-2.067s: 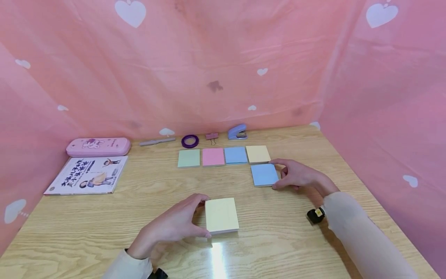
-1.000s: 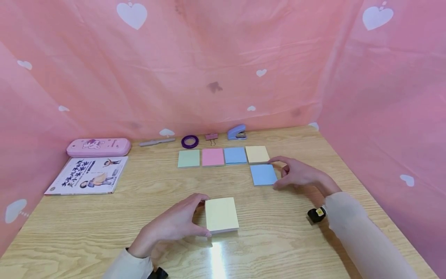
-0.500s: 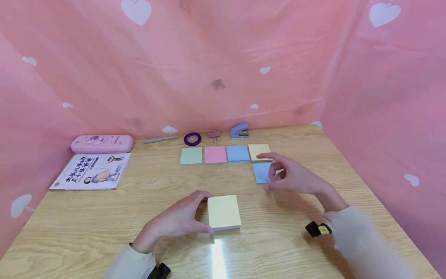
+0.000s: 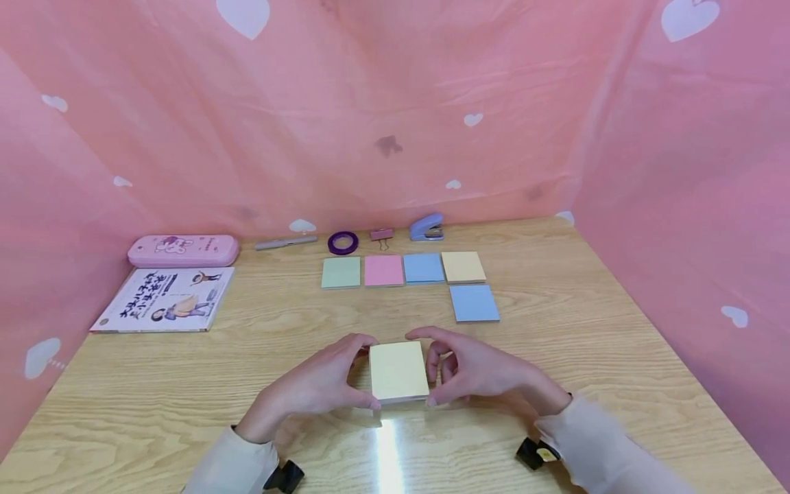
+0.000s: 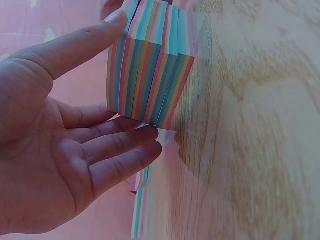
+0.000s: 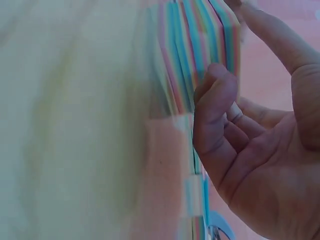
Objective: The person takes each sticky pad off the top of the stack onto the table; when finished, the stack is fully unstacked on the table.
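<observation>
On wooden table [image 4: 555, 288], pink heart-print backdrop [image 4: 382, 89], perhaps plastic

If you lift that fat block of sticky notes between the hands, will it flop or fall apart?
Probably not. The sticky note block is thick, its striped side packed tight, so it likely stays stiff. It sits flat on the table, so it shouldn't roll. The left hand and right hand hold opposite sides; the top sheets might fan.

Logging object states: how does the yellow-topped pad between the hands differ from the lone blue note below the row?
The yellow-topped pad is a thick multicoloured stack, held by the left hand and right hand. The blue note looks thin and lies untouched. Both are roughly square and lie on the table.
</observation>
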Demonstrator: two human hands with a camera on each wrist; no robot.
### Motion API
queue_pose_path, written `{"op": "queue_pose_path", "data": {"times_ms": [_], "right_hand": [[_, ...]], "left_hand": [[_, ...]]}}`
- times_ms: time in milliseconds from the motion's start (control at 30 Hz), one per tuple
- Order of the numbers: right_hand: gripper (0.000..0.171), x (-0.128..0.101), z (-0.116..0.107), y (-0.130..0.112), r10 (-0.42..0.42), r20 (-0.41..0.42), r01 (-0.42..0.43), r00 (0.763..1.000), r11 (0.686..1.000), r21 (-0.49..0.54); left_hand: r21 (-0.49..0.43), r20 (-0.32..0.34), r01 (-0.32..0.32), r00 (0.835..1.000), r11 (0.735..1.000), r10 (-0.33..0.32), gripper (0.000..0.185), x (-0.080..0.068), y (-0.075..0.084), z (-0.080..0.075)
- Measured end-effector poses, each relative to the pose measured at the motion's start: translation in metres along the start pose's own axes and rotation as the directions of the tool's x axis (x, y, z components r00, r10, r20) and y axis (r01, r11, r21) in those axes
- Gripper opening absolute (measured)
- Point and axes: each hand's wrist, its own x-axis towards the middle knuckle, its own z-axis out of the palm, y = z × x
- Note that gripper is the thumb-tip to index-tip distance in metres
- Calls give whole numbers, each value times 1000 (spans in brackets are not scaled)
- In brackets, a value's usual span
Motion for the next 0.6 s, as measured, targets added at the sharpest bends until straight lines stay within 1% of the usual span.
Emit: {"op": "queue_pose_path", "data": {"times_ms": [133,267,600], "right_hand": [[92,3,9,1,-37,-38,34,999,996,-76],[89,5,14,1,-67,-81,57,994,991,-117],[83,5,15,-2,-77,-124,53,989,981,-185]], "left_hand": [[-17,1,-5,1000,1000,5,84,0,-1,0],[-19,-7,-16,1000,1000,16,86,-1,-2,1],[20,-13,-57,998,998,58,86,1,-3,1]]}}
